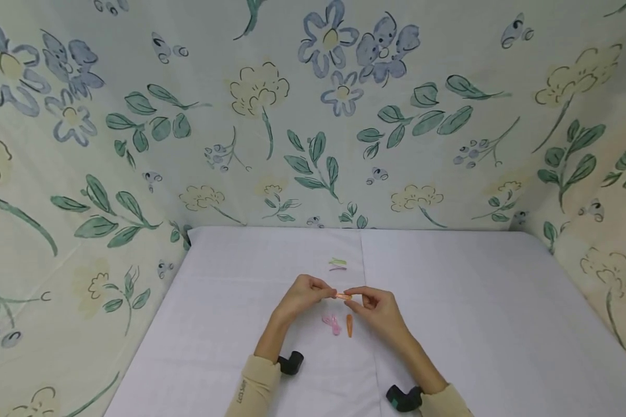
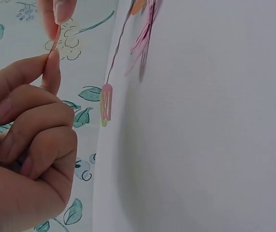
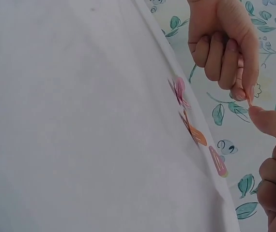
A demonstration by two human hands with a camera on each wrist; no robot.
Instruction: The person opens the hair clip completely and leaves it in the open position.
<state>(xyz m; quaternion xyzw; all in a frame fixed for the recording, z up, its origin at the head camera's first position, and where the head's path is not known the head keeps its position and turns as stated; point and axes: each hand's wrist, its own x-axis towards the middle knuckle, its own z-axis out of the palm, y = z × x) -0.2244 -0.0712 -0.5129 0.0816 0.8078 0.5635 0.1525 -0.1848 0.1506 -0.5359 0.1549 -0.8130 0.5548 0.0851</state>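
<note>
Between both hands is an orange snap hair clip (image 1: 342, 296), held up over the white table. The left hand (image 1: 305, 294) pinches one end of it between thumb and index finger, its other fingers curled in. At the opposite end, the thumb and index finger of the right hand (image 1: 379, 310) pinch it too. In the left wrist view the clip (image 2: 55, 41) appears edge-on as a thin strip, partly covered by fingertips. Nearer the person, just below the hands, lie pink hair clips (image 1: 335, 325) and another orange hair clip (image 1: 349, 325).
Beyond the hands, a green hair clip (image 1: 338, 262) and a pinkish-purple hair clip (image 1: 338, 268) lie close together. The white cloth-covered table (image 1: 459, 313) meets a flower-printed curtain (image 1: 271, 145) at its far edge. Black devices (image 1: 404, 398) are strapped at both wrists.
</note>
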